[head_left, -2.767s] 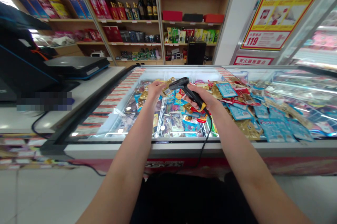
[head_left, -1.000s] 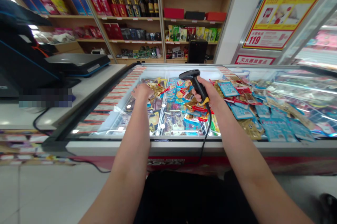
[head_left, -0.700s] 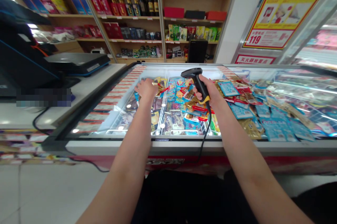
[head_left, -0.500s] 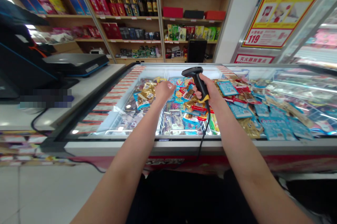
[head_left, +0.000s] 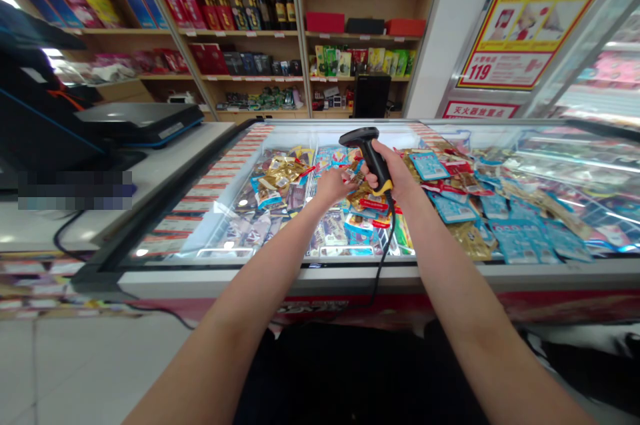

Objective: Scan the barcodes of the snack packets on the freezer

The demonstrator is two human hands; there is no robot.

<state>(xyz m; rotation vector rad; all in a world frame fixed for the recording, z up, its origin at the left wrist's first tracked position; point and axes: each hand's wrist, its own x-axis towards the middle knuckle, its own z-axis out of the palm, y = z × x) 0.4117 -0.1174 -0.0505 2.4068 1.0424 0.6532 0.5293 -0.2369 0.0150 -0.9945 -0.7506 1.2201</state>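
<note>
My right hand [head_left: 393, 172] is wrapped round the grip of a black and yellow barcode scanner [head_left: 371, 157], its head pointing left and its cable hanging down toward me. To its left, my left hand [head_left: 334, 186] has its fingertips pinched on the edge of a brown snack packet [head_left: 356, 175] with red and blue on it. Both hands are above the glass-topped display freezer [head_left: 200, 276]. Left of my left hand lies a pile of gold and blue snack packets [head_left: 283, 175]. More blue packets [head_left: 453, 206] are spread to the right of the scanner.
On the left, a counter [head_left: 165, 175] carries a weighing scale [head_left: 145, 120] and a dark machine. Shelves [head_left: 250, 32] with boxes and bottles stand behind the freezer. A black screen [head_left: 371, 95] is at the freezer's far side. The scanner cable [head_left: 383, 265] crosses the front edge.
My left hand has moved right, from beside the gold packets to the brown snack packet near the scanner. My right hand still holds the scanner in nearly the same place.
</note>
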